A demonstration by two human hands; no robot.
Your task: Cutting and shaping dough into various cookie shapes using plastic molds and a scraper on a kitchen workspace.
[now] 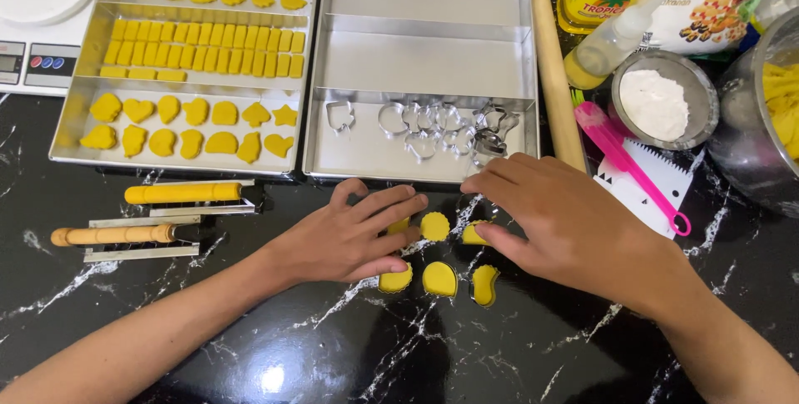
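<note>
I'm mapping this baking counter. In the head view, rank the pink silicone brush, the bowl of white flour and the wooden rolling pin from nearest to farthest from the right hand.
Measured from the right hand:
1. Wooden rolling pin: its lower end lies just above the knuckles, beside the empty tray.
2. Pink silicone brush: up and to the right, on the white scraper.
3. Bowl of white flour: farther up on the right, behind the brush.

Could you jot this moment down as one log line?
left hand: flat on yellow dough shapes | right hand: fingertips on one piece | left tray: filled | right tray: cutters only
</note>
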